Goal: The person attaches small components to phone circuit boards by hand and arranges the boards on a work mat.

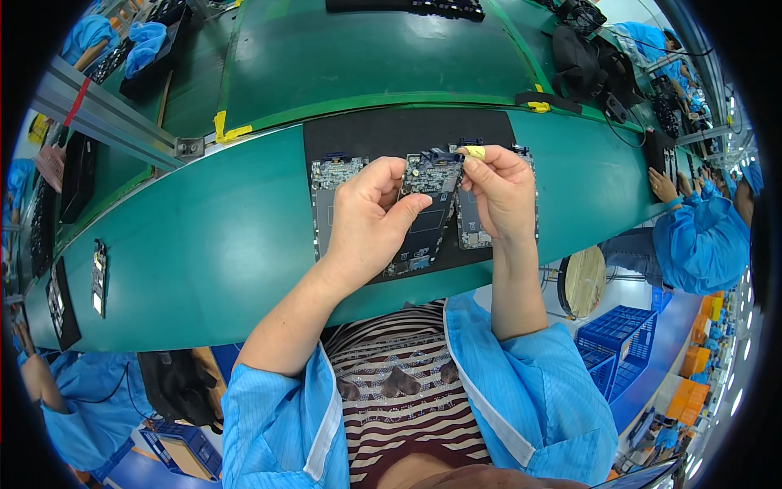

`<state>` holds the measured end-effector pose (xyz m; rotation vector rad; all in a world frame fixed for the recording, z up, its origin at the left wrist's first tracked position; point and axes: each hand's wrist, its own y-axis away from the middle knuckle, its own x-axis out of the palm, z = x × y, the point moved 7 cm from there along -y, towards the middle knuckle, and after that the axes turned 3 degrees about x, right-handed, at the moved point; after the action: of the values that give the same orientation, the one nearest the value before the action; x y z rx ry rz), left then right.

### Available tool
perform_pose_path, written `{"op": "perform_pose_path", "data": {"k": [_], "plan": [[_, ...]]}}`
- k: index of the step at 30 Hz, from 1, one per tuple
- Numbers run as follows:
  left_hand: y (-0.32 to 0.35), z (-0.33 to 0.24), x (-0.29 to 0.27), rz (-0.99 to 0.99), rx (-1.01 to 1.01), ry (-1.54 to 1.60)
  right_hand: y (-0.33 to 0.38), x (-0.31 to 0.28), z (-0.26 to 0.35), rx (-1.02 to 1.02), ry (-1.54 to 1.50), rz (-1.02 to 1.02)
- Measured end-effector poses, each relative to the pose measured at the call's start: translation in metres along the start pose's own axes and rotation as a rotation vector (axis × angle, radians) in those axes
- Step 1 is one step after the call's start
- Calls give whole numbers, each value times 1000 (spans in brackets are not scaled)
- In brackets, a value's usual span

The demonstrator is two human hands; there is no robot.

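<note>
My left hand (373,218) grips a dark circuit board (427,218) by its left side, the thumb lying across its face. The board is tilted up off a black mat (407,129). At its upper right corner, beside a dark blue clip-like part (438,156), the thumb and forefinger of my right hand (498,191) are pinched together. A small yellow patch (472,151) shows at those fingertips; whether it is tape or a finger cover I cannot tell. Similar boards lie on the mat, one to the left (332,174) and another to the right (474,235), both partly hidden by my hands.
A narrow board (99,277) lies on the green bench (204,244) at far left. Beyond the bench runs a green conveyor surface (358,57), with a metal post (114,110) at left. Co-workers in blue (700,240) sit on both sides. Blue crates (623,338) stand low right.
</note>
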<state>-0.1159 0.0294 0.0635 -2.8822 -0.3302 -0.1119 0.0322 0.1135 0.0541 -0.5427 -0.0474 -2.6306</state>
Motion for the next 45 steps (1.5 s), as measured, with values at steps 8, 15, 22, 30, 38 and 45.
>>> {"op": "perform_pose_path", "data": {"k": [8, 15, 22, 30, 38, 45], "plan": [[-6, 10, 0, 1, -143, 230, 4, 2, 3, 87, 13, -13], [-5, 12, 2, 4, -139, 217, 4, 1, 4, 70, 64, -36], [-3, 13, 6, 38, -140, 131, 2, -3, 2, 11, 122, -71], [-7, 49, 0, -11, -268, 165, -1, -11, -21, 62, 322, -92], [-8, 61, 6, -10, -281, 18, 15, -5, -11, -87, 493, -118], [15, -15, 14, 186, 242, -1060, 25, 0, -9, -95, 495, -79]]}}
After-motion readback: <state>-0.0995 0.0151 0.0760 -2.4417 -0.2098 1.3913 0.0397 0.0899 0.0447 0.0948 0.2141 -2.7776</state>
